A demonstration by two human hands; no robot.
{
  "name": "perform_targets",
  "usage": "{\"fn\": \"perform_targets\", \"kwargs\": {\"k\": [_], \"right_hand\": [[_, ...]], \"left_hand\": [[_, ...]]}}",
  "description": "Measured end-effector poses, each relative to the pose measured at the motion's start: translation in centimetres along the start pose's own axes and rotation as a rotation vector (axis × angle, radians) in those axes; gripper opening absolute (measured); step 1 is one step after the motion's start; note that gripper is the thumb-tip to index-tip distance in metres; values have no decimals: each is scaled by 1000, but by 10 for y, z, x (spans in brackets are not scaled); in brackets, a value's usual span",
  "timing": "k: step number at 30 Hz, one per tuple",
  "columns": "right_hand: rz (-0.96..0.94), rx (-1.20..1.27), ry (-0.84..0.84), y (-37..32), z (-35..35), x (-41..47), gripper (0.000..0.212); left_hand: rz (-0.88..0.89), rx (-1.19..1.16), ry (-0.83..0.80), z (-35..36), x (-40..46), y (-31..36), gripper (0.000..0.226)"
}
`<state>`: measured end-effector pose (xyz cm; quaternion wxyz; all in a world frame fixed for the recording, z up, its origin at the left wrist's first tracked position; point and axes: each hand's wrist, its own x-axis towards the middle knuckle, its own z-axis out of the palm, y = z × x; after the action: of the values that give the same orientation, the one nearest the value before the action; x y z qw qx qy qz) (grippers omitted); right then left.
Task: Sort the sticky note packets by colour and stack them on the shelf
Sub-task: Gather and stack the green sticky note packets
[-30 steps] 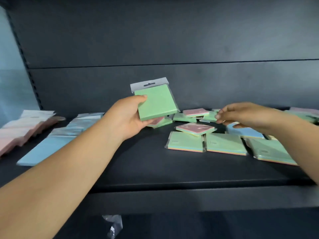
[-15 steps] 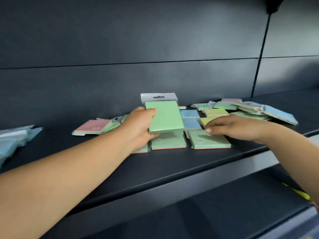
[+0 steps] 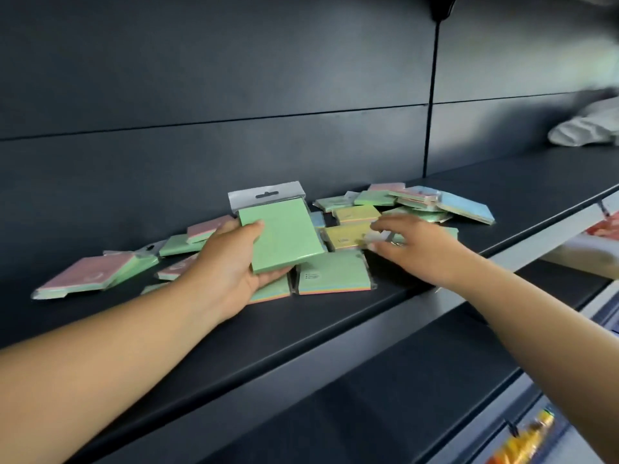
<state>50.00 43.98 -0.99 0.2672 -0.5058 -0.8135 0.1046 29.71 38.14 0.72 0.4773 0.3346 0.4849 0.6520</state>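
head view: the green packet (image 3: 284, 236) is still being gripped by the left hand (image 3: 231, 266), thumb on its top face and fingers curled beneath, and it is being held just above the loose pile in the middle of the shelf (image 3: 335, 333), its clear hang tab pointing toward the back wall. compared with half a second ago, the right hand (image 3: 418, 249) is being moved off the green-topped packet at the front and carried further back into the pile; its fingers are now being spread, slightly blurred, over a yellow packet (image 3: 348, 234), and whether that packet is being touched cannot be told. nothing is being pinched by it yet.

the view is also being swung rightward, so the sorted blue and pink rows seen a second ago at the left are no longer being shown. pink-topped packets (image 3: 90, 274) are being left lying at the left of the pile, a blue packet (image 3: 465, 205) at the far right.

for the task, this is being read as a search: one green packet is in hand, the rest of the pile is unsorted, and a further packet is probably being sought before anything is being carried to a stack.
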Motion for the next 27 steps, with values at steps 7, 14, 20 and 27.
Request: {"fn": "perform_targets", "kwargs": {"k": [7,14,20,27], "right_hand": [[504,-253,-157,63,-30,10,81],[469,-21,-311,42,-48,10,52],[492,633,-311,23,-57,20,18],[378,995,-118,-33,-43,46,10]], "left_hand": [[82,-46,-19,28,7,-15,13],[114,-39,-3,25,10,-20,14],[169,-55,45,15,6,-3,13],[222,-84,210,-47,2,40,10]]}}
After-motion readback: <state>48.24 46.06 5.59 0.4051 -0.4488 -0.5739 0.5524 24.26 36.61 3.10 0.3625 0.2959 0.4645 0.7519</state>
